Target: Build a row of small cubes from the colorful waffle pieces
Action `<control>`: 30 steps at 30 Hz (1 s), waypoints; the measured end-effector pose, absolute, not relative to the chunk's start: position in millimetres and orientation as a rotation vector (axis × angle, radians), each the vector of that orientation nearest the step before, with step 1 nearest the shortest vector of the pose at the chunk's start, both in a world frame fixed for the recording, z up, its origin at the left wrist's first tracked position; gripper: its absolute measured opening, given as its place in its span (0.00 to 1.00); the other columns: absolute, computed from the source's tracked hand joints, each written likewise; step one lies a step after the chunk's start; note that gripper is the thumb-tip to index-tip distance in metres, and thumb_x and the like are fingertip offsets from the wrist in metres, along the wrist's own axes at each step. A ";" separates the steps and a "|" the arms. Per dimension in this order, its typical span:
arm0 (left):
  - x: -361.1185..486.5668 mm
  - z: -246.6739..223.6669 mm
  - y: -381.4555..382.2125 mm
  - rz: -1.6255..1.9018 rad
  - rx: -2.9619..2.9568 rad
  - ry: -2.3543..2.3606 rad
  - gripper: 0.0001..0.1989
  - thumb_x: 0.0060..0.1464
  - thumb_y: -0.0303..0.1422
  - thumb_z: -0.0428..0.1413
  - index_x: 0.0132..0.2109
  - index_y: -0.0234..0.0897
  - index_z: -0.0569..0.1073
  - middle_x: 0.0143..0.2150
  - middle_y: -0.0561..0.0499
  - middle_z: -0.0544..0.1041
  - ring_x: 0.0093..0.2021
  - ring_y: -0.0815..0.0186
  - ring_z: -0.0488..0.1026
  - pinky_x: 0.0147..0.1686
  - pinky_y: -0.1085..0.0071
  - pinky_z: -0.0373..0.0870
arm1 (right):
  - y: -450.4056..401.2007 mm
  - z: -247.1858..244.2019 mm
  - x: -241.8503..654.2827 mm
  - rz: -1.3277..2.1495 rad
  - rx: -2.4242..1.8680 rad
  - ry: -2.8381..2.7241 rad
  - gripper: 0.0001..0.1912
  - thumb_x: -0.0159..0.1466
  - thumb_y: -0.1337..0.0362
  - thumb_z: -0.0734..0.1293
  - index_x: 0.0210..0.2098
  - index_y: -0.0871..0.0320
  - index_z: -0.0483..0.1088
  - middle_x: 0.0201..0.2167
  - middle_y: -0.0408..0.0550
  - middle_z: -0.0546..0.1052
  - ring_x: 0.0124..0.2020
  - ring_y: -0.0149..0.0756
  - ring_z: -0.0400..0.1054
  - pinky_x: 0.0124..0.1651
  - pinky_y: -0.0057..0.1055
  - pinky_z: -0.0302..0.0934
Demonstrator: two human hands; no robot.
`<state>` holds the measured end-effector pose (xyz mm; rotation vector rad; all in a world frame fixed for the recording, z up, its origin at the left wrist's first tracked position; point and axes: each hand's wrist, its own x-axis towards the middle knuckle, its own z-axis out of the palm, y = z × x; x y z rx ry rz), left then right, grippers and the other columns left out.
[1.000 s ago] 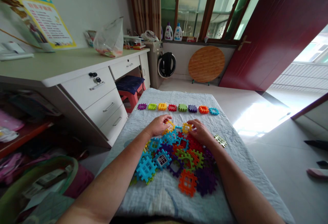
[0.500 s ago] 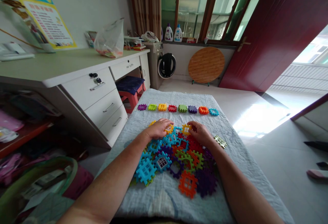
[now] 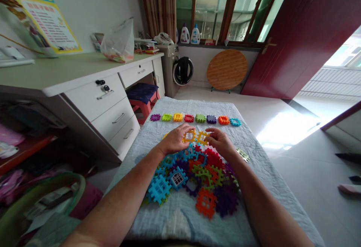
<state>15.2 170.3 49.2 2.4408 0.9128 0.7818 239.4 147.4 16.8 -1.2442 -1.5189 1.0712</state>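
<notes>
My left hand (image 3: pixel 177 139) is closed on a yellow interlocking block (image 3: pixel 189 135) with a window grid. Close beside it, my right hand (image 3: pixel 220 141) pinches a second yellow window block (image 3: pixel 202 137). The two blocks are edge to edge or nearly so; whether their teeth touch I cannot tell. Below both hands lies a heap of notched blocks, with a blue block (image 3: pixel 159 188), an orange block (image 3: pixel 206 203) and a dark purple block (image 3: pixel 226 200) at its near side. Another yellow piece (image 3: pixel 165 135) is mostly hidden behind my left hand.
Across the far part of the cloth-covered table (image 3: pixel 194 105) runs a row of several coloured blocks, from a purple one (image 3: pixel 155 117) to a blue one (image 3: pixel 235 122). A pale green block (image 3: pixel 243 155) lies right of my right forearm. A white desk (image 3: pixel 84 72) stands left.
Both hands have risen slightly off the heap with the yellow blocks. The two blocks have come closer together, the left one moving right.
</notes>
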 end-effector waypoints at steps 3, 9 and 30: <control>21.4 48.4 165.8 0.777 2.464 0.870 0.30 0.44 0.22 0.55 0.56 0.39 0.64 0.53 0.46 0.69 0.53 0.61 0.67 0.55 0.61 0.65 | 144.3 19.9 232.2 1.147 -1.205 -1.474 0.17 0.54 0.57 0.67 0.41 0.59 0.67 0.19 0.37 0.67 0.20 0.26 0.60 0.24 0.25 0.54; 26.9 39.1 166.3 0.727 2.510 0.867 0.30 0.44 0.23 0.55 0.57 0.38 0.64 0.54 0.45 0.69 0.55 0.60 0.67 0.57 0.61 0.64 | 145.4 8.7 231.6 1.098 -1.275 -1.560 0.14 0.55 0.60 0.66 0.40 0.59 0.69 0.19 0.35 0.64 0.20 0.25 0.56 0.23 0.25 0.50; 35.6 40.0 163.2 0.817 2.614 0.814 0.25 0.49 0.28 0.57 0.55 0.37 0.64 0.53 0.44 0.70 0.54 0.59 0.67 0.55 0.60 0.66 | 143.6 19.9 228.1 1.372 -0.976 -1.386 0.17 0.55 0.61 0.68 0.43 0.57 0.66 0.25 0.40 0.73 0.23 0.27 0.62 0.28 0.27 0.57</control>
